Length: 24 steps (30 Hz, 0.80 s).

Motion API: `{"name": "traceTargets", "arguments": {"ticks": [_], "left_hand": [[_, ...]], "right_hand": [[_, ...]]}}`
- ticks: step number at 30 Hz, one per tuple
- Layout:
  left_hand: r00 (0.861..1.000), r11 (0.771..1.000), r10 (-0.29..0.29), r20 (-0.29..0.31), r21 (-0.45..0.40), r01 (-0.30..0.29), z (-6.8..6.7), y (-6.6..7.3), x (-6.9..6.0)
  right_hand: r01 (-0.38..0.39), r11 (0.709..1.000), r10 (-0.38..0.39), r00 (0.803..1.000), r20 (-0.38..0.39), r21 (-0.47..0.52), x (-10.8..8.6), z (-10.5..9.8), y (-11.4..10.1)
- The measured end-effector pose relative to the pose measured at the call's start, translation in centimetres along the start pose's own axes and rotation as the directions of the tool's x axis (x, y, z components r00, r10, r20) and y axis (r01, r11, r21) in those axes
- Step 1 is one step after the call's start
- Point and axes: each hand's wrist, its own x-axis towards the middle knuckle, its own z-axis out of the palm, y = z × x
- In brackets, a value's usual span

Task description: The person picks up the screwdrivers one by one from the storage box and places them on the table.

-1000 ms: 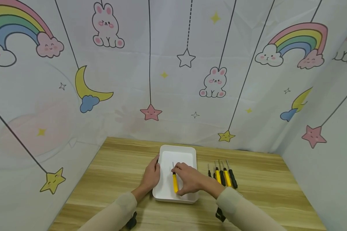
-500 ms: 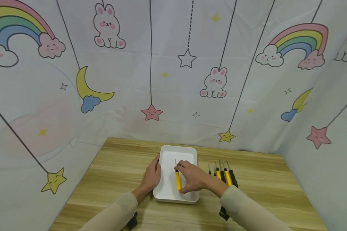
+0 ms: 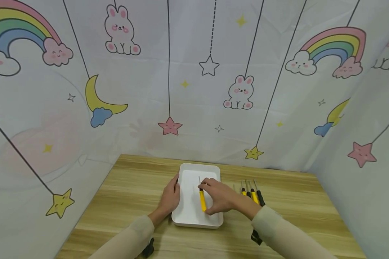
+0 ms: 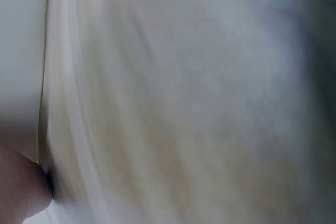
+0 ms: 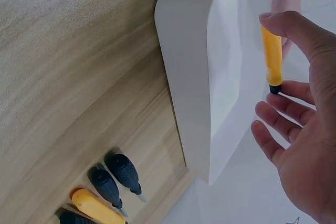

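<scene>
A screwdriver with a yellow handle (image 3: pixel 202 201) and a thin metal shaft is held over the white tray (image 3: pixel 185 214). My right hand (image 3: pixel 223 196) pinches it lengthwise, thumb at the handle's butt and a fingertip by the dark collar; the other fingers are spread apart in the right wrist view. Against the tray's left side, my left hand (image 3: pixel 170 196) holds the rim and wall. In the left wrist view only a blurred bit of that hand (image 4: pixel 21 187) shows beside the tray wall.
Several screwdrivers with yellow and black handles (image 3: pixel 254 197) lie in a row right of the tray, partly hidden by the right forearm. The wood-grain table (image 3: pixel 133 183) meets a patterned cloth wall (image 3: pixel 142 90) at the back and sides.
The right hand and the yellow screwdriver have shifted a little to the right and away from me above the tray. The left hand and tray have stayed in place.
</scene>
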Motion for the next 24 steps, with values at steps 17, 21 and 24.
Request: {"name": "traceTargets", "arguments": {"ticks": [17,21,24], "left_hand": [[1.000,1.000,0.006,0.002,0.006,-0.006,0.0,-0.2,0.0],[1.000,1.000,0.010,0.002,0.008,-0.010,0.0,-0.1,0.1],[1.000,1.000,0.013,-0.001,0.006,-0.013,0.0,-0.1,0.1]], "right_hand": [[-0.014,1.000,0.013,1.000,-0.025,-0.020,-0.8,-0.7,1.1],[0.000,1.000,-0.002,0.999,-0.046,-0.029,-1.1,-1.1,1.6],[0.003,1.000,-0.005,0.998,-0.059,-0.027,-1.2,-1.5,1.9]]}}
